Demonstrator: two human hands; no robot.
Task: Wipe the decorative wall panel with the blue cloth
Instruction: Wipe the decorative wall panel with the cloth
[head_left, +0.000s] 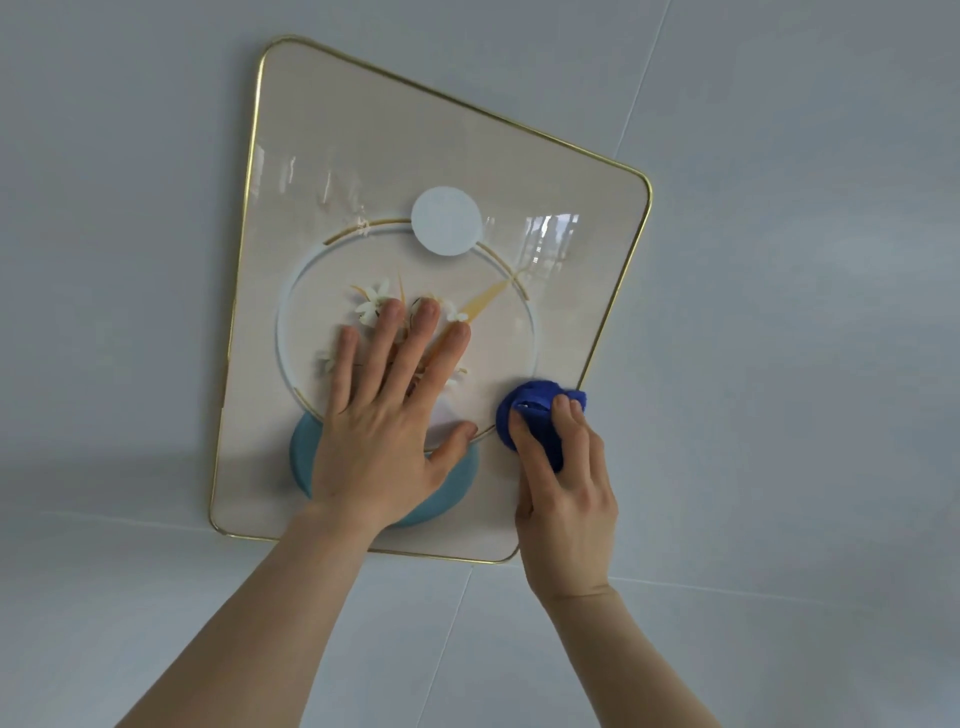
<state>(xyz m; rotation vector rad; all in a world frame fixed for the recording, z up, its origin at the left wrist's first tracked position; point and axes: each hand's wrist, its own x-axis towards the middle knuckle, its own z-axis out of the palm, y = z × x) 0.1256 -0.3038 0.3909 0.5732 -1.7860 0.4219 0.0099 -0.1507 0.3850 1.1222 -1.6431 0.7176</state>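
Note:
The decorative wall panel (415, 130) is a glossy beige board with a thin gold rim, a ring motif, white flowers, a pale disc and a teal vase shape. It hangs on the wall, seen from below. My left hand (387, 415) lies flat on the panel's lower middle, fingers spread over the flowers. My right hand (563, 488) grips a bunched blue cloth (535, 410) and presses it against the panel near its lower right edge.
Pale grey wall tiles (779, 364) with thin joints surround the panel on all sides. Window reflections show on the panel's glossy surface at the upper left and right.

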